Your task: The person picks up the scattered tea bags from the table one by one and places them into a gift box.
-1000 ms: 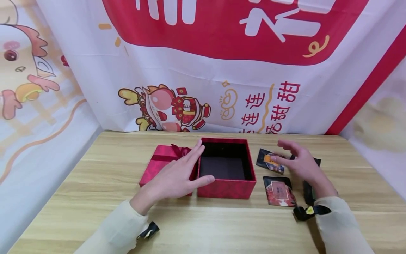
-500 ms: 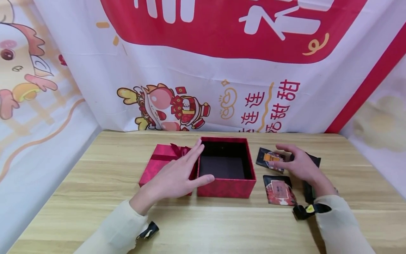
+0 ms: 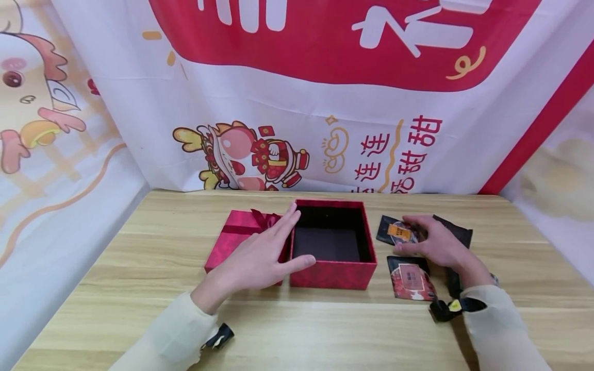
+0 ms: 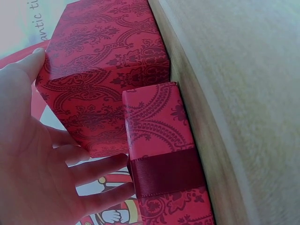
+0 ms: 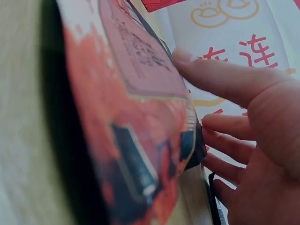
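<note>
My left hand (image 3: pixel 257 260), fingers straight, lies along the left side of an uncovered red patterned box (image 3: pixel 331 275) with a black inside. Its thumb is at the box's front edge; in the left wrist view the fingertips come close to the ribbon on the red lid (image 4: pixel 164 122). My right hand (image 3: pixel 441 245) is low over a small black packet with an orange label (image 3: pixel 399 232), thumb and fingers spread at its right part. In the right wrist view, a red packet with a pink label (image 5: pixel 136 61) fills the foreground, with the thumb (image 5: pixel 211 77) behind its edge.
The pink-labelled packet (image 3: pixel 410 278) lies nearer the front. Two dark packets, one behind (image 3: pixel 457 234) and one beneath the right wrist (image 3: pixel 452 283), are partly hidden. A printed white and red cloth (image 3: pixel 287 103) hangs at the table's back edge.
My right hand has lowered toward the orange-labelled packet, its thumb and fingers coming down to the packet's level. The left hand and the box have stayed in place.
</note>
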`<move>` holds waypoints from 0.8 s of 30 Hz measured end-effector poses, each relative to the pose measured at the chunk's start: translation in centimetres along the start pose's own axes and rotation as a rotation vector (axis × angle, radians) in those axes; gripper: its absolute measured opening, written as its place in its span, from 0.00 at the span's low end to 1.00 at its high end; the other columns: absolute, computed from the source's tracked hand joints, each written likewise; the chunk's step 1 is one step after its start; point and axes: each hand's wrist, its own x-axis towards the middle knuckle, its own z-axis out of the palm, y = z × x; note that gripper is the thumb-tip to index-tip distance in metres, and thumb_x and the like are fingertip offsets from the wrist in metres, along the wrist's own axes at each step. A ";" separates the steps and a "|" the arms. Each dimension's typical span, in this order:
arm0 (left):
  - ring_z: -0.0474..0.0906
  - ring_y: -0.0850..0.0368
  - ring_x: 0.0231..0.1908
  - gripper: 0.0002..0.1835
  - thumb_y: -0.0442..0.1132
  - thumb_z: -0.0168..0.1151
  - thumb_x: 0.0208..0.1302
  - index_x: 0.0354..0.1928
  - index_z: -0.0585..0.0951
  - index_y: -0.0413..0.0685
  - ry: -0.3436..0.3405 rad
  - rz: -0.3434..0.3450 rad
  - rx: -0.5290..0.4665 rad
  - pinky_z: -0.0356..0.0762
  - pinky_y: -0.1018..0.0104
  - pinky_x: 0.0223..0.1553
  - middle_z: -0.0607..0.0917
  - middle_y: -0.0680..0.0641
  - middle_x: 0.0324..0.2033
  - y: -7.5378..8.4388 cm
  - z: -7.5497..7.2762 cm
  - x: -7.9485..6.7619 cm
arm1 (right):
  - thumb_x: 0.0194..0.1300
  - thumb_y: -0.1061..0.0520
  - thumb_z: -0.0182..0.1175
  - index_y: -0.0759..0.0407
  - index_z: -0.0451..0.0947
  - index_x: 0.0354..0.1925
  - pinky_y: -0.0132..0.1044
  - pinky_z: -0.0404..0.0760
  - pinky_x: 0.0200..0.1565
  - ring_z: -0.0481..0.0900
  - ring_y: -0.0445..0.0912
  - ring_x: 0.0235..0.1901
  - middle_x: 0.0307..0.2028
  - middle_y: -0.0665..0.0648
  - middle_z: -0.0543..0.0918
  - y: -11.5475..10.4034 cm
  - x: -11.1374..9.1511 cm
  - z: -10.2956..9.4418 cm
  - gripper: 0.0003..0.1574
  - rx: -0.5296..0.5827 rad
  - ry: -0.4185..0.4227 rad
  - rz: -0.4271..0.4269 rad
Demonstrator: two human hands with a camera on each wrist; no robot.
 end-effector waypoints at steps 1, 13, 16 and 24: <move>0.62 0.50 0.81 0.57 0.83 0.51 0.64 0.87 0.45 0.68 0.001 0.001 0.000 0.67 0.34 0.74 0.39 0.67 0.86 0.0 0.0 0.0 | 0.63 0.36 0.75 0.63 0.62 0.80 0.73 0.63 0.70 0.67 0.66 0.69 0.76 0.72 0.65 0.0 0.0 0.0 0.61 -0.010 0.005 -0.004; 0.62 0.51 0.81 0.57 0.83 0.50 0.64 0.87 0.45 0.67 0.008 0.010 0.006 0.67 0.35 0.74 0.38 0.68 0.85 -0.1 0.0 0.0 | 0.62 0.36 0.76 0.63 0.65 0.78 0.75 0.62 0.68 0.64 0.70 0.69 0.75 0.75 0.64 0.0 0.2 0.3 0.59 -0.096 0.026 -0.011; 0.62 0.51 0.81 0.57 0.83 0.50 0.64 0.87 0.45 0.67 0.006 0.007 0.005 0.66 0.35 0.75 0.38 0.68 0.85 -0.1 0.0 -0.1 | 0.62 0.36 0.76 0.63 0.66 0.78 0.75 0.63 0.67 0.65 0.69 0.68 0.75 0.75 0.64 -0.1 0.3 0.3 0.58 -0.110 0.031 -0.011; 0.62 0.51 0.81 0.57 0.83 0.50 0.64 0.87 0.43 0.70 0.000 0.002 0.001 0.67 0.35 0.74 0.38 0.68 0.85 0.0 0.0 -0.1 | 0.63 0.36 0.75 0.62 0.68 0.77 0.75 0.64 0.67 0.66 0.69 0.67 0.74 0.74 0.65 0.0 0.2 0.2 0.56 -0.122 0.036 -0.012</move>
